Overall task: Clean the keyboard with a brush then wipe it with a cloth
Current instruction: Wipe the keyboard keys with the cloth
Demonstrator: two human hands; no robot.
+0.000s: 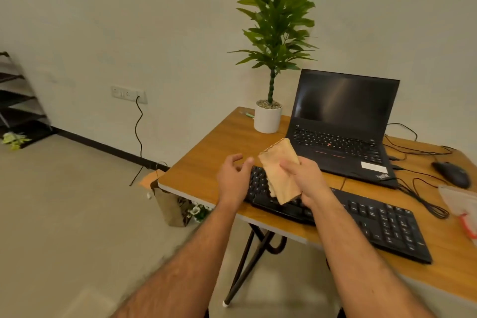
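A black keyboard (pixel 374 219) lies along the front edge of the wooden table (pixel 206 160). My right hand (pixel 307 178) grips a folded tan cloth (pixel 280 170) above the keyboard's left end; the cloth stands up out of my fist and hangs down below it. My left hand (pixel 233 178) hovers just left of the cloth, fingers loosely spread, holding nothing. No brush shows in view.
An open black laptop (pixel 343 124) sits behind the keyboard. A potted plant (pixel 268 116) stands at the table's back left corner. A black mouse (pixel 451 174) and tangled cables (pixel 423 196) lie at right, beside a clear packet (pixel 462 204). A paper bag (pixel 170 206) sits on the floor.
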